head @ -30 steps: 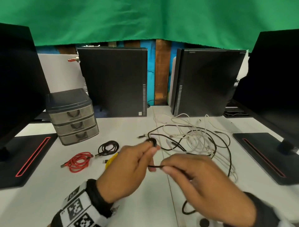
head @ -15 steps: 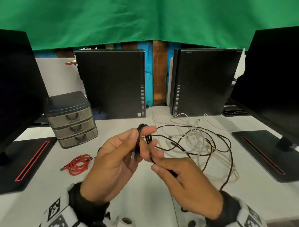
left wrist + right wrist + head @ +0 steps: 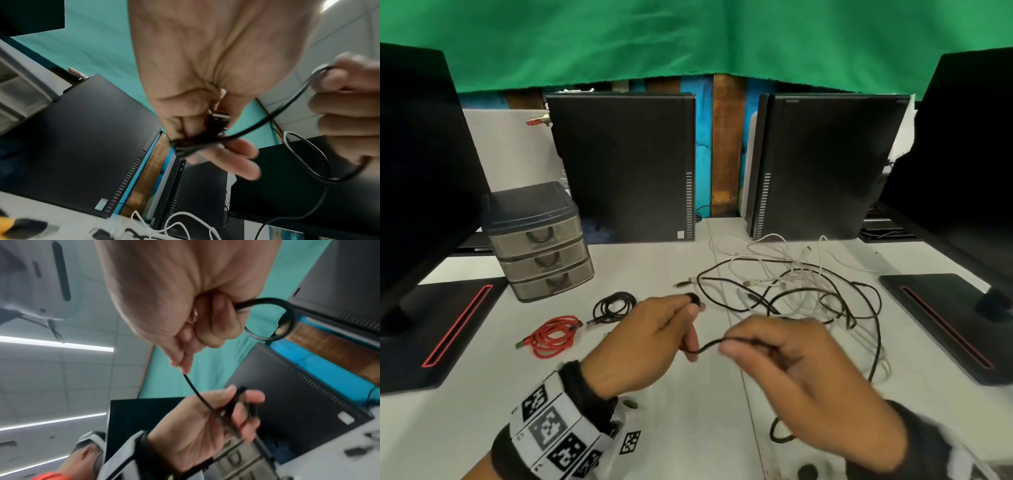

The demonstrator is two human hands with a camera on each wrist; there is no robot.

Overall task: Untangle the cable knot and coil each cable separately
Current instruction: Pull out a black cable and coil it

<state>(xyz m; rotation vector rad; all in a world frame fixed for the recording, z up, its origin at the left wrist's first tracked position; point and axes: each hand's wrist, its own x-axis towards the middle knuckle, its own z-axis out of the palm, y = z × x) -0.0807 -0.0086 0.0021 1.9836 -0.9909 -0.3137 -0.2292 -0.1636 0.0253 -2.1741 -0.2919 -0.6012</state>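
Note:
My left hand (image 3: 674, 325) grips a small bundle of black cable loops (image 3: 193, 144), held above the table's middle. A black cable (image 3: 709, 345) runs from that bundle to my right hand (image 3: 763, 346), which pinches it between thumb and fingers a short way to the right. In the right wrist view the black cable (image 3: 197, 392) leaves my right fingers (image 3: 205, 331) and crosses to the left hand (image 3: 224, 412). Behind the hands lies a tangle of white and black cables (image 3: 801, 291). A coiled black cable (image 3: 614, 306) and a coiled red cable (image 3: 553, 335) lie to the left.
A grey three-drawer box (image 3: 541, 240) stands at the back left. Two black computer towers (image 3: 626, 168) (image 3: 825, 164) stand behind the tangle. Monitor bases with red strips (image 3: 441, 335) (image 3: 948, 322) flank the table (image 3: 688, 428) on both sides.
Both hands have dropped lower and drawn apart. The left hand has turned back-up with its bundle. A longer stretch of black cable now spans between them.

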